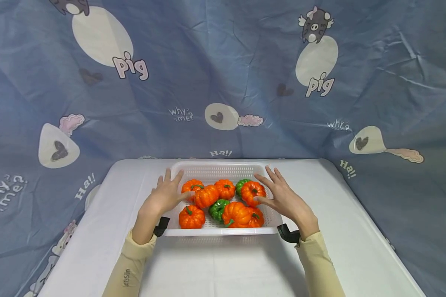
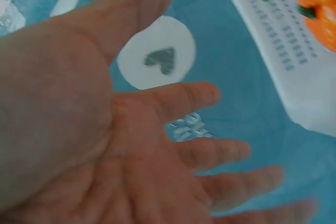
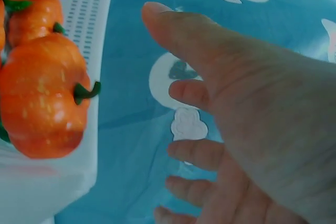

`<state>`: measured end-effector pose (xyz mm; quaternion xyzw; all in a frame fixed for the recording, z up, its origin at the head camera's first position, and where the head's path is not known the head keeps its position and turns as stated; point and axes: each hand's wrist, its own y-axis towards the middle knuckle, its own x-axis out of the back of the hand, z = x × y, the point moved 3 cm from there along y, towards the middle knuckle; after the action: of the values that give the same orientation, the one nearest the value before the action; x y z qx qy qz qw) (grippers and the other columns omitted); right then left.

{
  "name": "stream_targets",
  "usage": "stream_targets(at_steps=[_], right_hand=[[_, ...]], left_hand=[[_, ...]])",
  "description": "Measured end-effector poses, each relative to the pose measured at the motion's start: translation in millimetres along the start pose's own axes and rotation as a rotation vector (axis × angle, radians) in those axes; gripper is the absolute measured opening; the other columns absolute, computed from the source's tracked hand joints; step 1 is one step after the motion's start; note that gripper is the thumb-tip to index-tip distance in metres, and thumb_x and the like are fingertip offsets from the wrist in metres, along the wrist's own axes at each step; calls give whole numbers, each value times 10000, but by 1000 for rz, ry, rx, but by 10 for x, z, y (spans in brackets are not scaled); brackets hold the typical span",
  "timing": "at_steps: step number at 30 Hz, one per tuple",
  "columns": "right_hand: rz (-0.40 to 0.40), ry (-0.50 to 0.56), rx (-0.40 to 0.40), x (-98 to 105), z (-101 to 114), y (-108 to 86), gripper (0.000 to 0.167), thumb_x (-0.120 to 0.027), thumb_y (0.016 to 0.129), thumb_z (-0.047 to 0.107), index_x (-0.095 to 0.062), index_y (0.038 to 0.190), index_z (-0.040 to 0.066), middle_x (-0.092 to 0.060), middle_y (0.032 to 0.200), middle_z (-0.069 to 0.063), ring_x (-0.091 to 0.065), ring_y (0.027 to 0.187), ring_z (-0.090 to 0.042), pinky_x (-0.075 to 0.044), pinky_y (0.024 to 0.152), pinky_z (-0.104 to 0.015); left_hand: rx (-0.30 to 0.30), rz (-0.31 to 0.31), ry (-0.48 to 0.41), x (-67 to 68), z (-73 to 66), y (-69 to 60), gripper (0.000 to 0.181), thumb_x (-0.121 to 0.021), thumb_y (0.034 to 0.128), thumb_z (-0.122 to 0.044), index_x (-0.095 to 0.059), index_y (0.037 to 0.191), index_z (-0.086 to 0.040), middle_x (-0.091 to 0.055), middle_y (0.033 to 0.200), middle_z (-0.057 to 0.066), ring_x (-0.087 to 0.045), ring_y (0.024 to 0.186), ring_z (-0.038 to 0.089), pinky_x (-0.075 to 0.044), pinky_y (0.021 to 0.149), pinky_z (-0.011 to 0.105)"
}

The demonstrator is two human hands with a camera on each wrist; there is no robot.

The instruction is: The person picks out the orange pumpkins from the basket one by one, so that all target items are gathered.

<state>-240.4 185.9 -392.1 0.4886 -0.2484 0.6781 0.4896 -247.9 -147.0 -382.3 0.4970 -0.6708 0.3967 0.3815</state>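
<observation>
A white plastic basket [image 1: 223, 232] on the table holds several orange pumpkins [image 1: 191, 217] and a couple of green pumpkins [image 1: 217, 209]. My left hand [image 1: 162, 197] is spread over the basket's left side, its thumb reaching toward the pumpkins. Over the right side, my right hand [image 1: 285, 199] is spread too, its thumb close to an orange pumpkin [image 1: 253, 193] with a green stem. Both wrist views show straight, separated fingers with nothing held. In the right wrist view a gap separates the hand from the orange pumpkin [image 3: 44, 98].
The basket stands on a white table [image 1: 342, 231]. Behind and beside the table hangs a blue printed cloth [image 1: 186, 82] with pig and heart patterns. A black strap [image 1: 289, 234] sits at the right wrist, another black strap [image 1: 161, 227] at the left.
</observation>
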Motion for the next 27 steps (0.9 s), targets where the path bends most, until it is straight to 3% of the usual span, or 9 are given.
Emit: stream_targets(at_steps=[5,10,13,15,19,22,27], right_hand=[[36,12,47,-63,48,9,718,-717,851,417,-416,1473,220,-210,1595,-136,-215,1459,-371,-347,1109,-574],[127,65,95,-138,124,-4,719,-758,838,313,-431,1464,177,-267,1575,-118,-329,1420,-331,-402,1097,-491],[217,99,108,-185,181,-13,722,-757,842,282,-421,1472,176,-279,1576,-79,-312,1433,-298,-400,1103,-473],[271,104,125,-212,222,-12,728,-752,846,291,-409,1479,188,-290,1576,-50,-300,1442,-273,-385,1117,-462],[358,104,158,-257,287,-5,707,-741,856,301,-408,1477,238,-293,1578,-5,-301,1444,-244,-377,1125,-453],[403,102,170,-281,312,-2,692,-738,862,276,-410,1471,262,-274,1586,32,-311,1440,-227,-384,1121,-444],[445,67,201,-345,328,18,706,-721,870,198,-381,1489,214,-325,1564,38,-333,1428,-190,-348,1152,-405]], left_hand=[[-21,34,-46,-15,179,47,783,-533,982,-385,-187,1493,97,-207,1478,415,-350,1301,562,-368,1047,634],[-62,55,-46,-26,292,95,647,-496,1003,-280,-310,1399,197,-385,1404,384,-403,1291,514,-390,1051,596],[-70,44,-61,-16,368,118,540,-495,993,-172,-378,1344,221,-428,1354,404,-490,1218,499,-477,974,557],[-68,44,-95,-12,429,133,498,-499,980,-104,-386,1333,229,-495,1268,411,-605,1065,445,-560,845,479],[-51,83,-222,-4,557,167,485,-512,958,-27,-368,1346,226,-536,1196,411,-689,847,318,-604,664,361],[-25,129,-353,-3,652,204,511,-529,948,-22,-353,1368,211,-525,1227,411,-705,853,305,-612,674,361],[11,183,-530,-39,814,278,580,-575,952,-78,-324,1419,157,-588,1190,332,-695,892,254,-613,708,357]])
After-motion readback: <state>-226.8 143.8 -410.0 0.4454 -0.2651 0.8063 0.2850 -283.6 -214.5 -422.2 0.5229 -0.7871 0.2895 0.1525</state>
